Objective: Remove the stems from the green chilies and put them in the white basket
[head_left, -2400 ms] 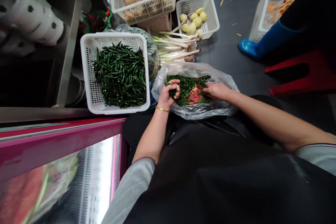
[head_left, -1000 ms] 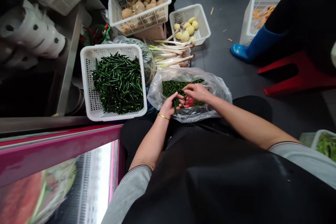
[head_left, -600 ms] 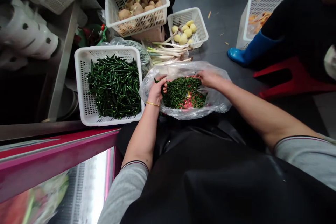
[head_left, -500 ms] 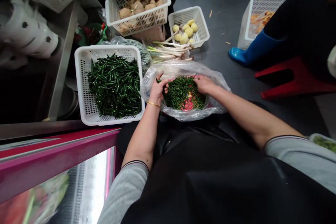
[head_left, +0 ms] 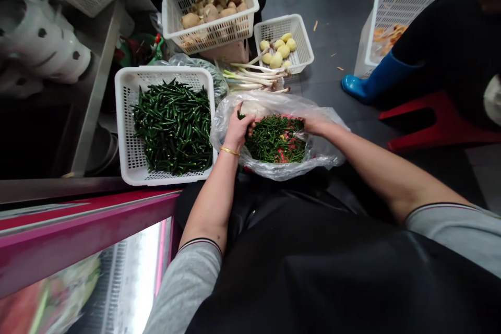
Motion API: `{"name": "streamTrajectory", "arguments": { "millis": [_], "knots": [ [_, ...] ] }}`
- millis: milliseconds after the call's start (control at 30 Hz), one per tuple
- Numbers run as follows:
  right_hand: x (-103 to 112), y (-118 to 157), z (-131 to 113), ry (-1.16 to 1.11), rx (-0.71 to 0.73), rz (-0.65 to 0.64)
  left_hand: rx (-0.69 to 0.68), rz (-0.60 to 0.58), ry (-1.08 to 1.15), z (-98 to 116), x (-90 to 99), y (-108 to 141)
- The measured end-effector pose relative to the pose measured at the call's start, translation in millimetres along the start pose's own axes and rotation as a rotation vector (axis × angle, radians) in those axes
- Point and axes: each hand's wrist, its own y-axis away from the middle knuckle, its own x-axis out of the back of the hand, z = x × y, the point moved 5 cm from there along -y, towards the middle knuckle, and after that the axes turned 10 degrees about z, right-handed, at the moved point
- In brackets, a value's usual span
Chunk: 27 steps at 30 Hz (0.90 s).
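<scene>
In the head view, we have our left hand point(head_left: 237, 130) over the near left part of a clear, crinkled plastic bag point(head_left: 270, 171), its fingers curled in, with a slim dark green chilli pod point(head_left: 240, 115) poking out between thumb and forefinger; how many more lie in the palm, we cannot tell. A thin gold-coloured bangle point(head_left: 229, 151) circles that wrist. Our right hand point(head_left: 314, 125) reaches into the right side of the bag, at the edge of a loose heap of thin green pods or stems point(head_left: 270, 138); its fingertips are hidden, so we cannot tell whether they pinch anything. Under the heap in the bag, a patch of printed red material point(head_left: 281, 155) shows through. Just beside the bag, on our left, stands a square white perforated plastic basket point(head_left: 120, 130) with a big pile of glossy dark green chillies point(head_left: 174, 128) inside. Beyond the bag we see long white-stalked scallions point(head_left: 254, 83) lying in a bunch, then a small white plastic basket point(head_left: 307, 55) of peeled yellow potatoes point(head_left: 284, 48). To the right, a shiny blue rubber boot point(head_left: 364, 87) belongs to another person.
</scene>
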Motion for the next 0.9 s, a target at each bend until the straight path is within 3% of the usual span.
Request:
{"name": "streamTrajectory", "arguments": {
  "millis": [67, 167, 333, 467, 533, 600, 767, 900],
  "knots": [
    [-0.5, -9.5, 13.5, 0.017, -0.053, -0.011, 0.0, -0.013, -0.009, 1.0, 0.0, -0.9],
    [-9.9, -17.3, 10.4, 0.136, -0.108, -0.117, -0.003, -0.044, -0.019, 0.9, -1.0, 1.0],
    [-19.4, -0.3, -38.3, 0.334, -0.123, -0.156, -0.01, -0.062, -0.033, 0.0, -0.8, 5.5],
    [-33.2, 50.4, -89.3, 0.281, 0.188, -0.161, -0.02, -0.046, -0.015, -1.6, 2.3, 4.2],
    [-36.8, 70.5, -98.0, 0.181, 0.367, -0.238, -0.016, -0.061, -0.021, -2.8, 3.0, 4.7],
    [-31.0, 73.3, -84.3, 0.103, 0.396, -0.294, 0.005, -0.109, -0.049, -3.7, 2.4, 7.1],
    [2.6, 28.6, -9.3, 0.257, 0.019, -0.074, 0.122, -0.226, -0.051, -7.0, -1.7, 17.6],
    [-10.5, 8.3, -12.9, 0.303, 0.133, -0.105, 0.167, -0.281, -0.024, -17.5, -6.5, 27.1]
  ]
}}
